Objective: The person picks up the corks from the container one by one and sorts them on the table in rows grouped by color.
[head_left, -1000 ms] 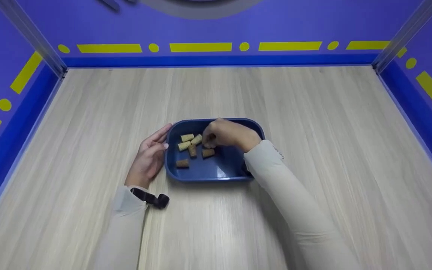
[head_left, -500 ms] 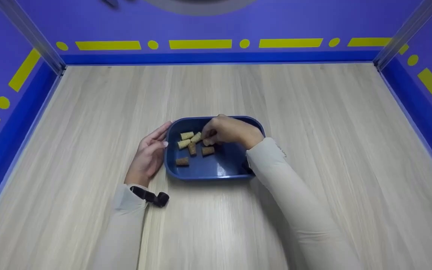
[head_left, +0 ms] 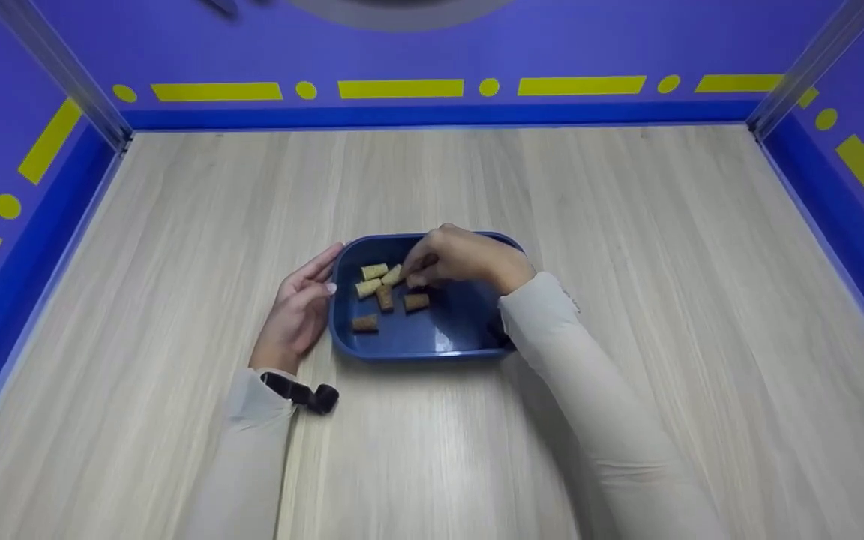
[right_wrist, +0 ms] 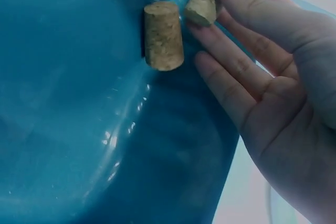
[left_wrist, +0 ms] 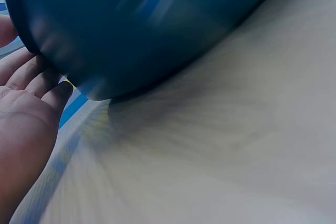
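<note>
A dark blue plastic tray (head_left: 402, 356) holds several tapered cork stoppers, some pale and some brown. My right hand (head_left: 466, 259) reaches into it from the right. In the right wrist view its thumb and fingers pinch a cork stopper (right_wrist: 203, 4), held at a slant. A brown cork stopper (right_wrist: 164, 38) lies close by on the tray floor. My left hand (head_left: 297, 315) rests against the tray's left outer wall, fingers mostly straight and thumb tip at the rim. The left wrist view has the left hand (left_wrist: 31, 103) touching the wall from outside.
Pale cork stoppers (head_left: 368, 287) lie grouped at the tray's left, and a brown one (head_left: 364, 323) lies apart near the front. Under the tray is a pale wood-grain tabletop (head_left: 432, 180). Blue walls (head_left: 432, 112) with yellow marks enclose it at the back and sides.
My right hand, low over the corks, has lifted slightly and moved a little right, with a cork between thumb and fingers. The left hand stays at the tray's side.
</note>
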A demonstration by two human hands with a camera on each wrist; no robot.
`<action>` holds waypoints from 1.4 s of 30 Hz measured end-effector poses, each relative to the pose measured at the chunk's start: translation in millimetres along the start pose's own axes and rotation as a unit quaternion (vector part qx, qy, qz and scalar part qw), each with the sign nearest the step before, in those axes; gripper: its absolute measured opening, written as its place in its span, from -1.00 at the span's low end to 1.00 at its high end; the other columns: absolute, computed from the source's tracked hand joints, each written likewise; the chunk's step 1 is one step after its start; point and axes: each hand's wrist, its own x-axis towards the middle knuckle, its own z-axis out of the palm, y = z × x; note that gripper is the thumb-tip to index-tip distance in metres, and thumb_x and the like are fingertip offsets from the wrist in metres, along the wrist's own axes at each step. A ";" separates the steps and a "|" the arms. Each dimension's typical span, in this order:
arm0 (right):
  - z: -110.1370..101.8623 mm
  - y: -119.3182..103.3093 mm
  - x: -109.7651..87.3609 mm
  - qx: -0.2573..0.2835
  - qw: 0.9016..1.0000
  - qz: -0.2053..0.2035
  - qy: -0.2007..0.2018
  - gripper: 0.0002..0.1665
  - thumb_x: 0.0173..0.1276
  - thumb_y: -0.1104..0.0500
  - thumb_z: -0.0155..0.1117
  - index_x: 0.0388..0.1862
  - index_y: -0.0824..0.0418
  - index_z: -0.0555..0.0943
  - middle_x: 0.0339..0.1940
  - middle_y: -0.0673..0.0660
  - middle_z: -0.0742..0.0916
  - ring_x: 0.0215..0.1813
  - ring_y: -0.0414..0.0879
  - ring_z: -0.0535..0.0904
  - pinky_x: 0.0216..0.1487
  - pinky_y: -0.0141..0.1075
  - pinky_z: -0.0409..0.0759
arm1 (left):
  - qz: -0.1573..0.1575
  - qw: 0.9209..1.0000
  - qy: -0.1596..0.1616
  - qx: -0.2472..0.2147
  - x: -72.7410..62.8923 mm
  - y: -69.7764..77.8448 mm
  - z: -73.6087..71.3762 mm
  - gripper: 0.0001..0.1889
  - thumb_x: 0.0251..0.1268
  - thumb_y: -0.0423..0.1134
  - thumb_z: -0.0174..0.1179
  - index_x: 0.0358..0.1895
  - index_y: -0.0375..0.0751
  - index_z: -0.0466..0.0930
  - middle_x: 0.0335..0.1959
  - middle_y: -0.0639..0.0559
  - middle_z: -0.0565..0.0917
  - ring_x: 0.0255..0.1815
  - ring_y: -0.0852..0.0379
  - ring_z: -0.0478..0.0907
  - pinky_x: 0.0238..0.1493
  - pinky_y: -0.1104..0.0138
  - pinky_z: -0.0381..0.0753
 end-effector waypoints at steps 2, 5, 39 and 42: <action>-1.7 0.2 -0.7 -0.004 1.000 0.002 0.001 -0.74 0.27 0.24 0.32 -0.06 0.19 0.74 -0.17 0.09 0.79 -0.21 -0.13 0.68 -0.16 -0.32 0.65 | 0.002 1.000 0.000 0.000 0.2 -0.1 -0.1 -0.32 0.14 -0.65 -0.17 0.42 -0.57 0.01 0.37 -0.17 0.39 0.32 0.15 0.41 0.25 0.37 0.47; -4.1 0.1 -1.7 -0.004 1.000 0.009 0.001 -0.74 0.28 0.21 0.31 -0.06 0.18 0.74 -0.20 0.08 0.79 -0.26 -0.08 0.70 -0.20 -0.32 0.64 | 0.004 1.000 0.001 0.001 0.1 -0.4 -0.2 -0.32 0.13 -0.65 -0.16 0.42 -0.57 0.01 0.35 -0.15 0.42 0.31 0.14 0.41 0.24 0.37 0.47; -54.2 4.0 -43.8 0.053 0.996 0.053 0.047 -0.57 0.23 0.39 0.29 0.09 0.17 0.65 0.07 0.14 0.71 0.03 0.05 0.69 0.05 -0.14 0.64 | 0.001 1.000 -0.003 0.007 0.0 1.0 -0.5 -0.32 0.14 -0.64 -0.14 0.43 -0.54 0.03 0.40 -0.17 0.36 0.33 0.17 0.39 0.25 0.37 0.46; -57.9 6.5 -50.9 0.060 0.994 0.066 0.064 -0.54 0.23 0.39 0.28 0.12 0.15 0.63 0.11 0.11 0.69 -0.01 0.03 0.70 0.02 -0.14 0.65 | 0.003 1.000 -0.008 0.003 -0.3 0.9 -0.7 -0.32 0.14 -0.65 -0.14 0.43 -0.54 0.02 0.40 -0.17 0.36 0.34 0.16 0.39 0.23 0.38 0.47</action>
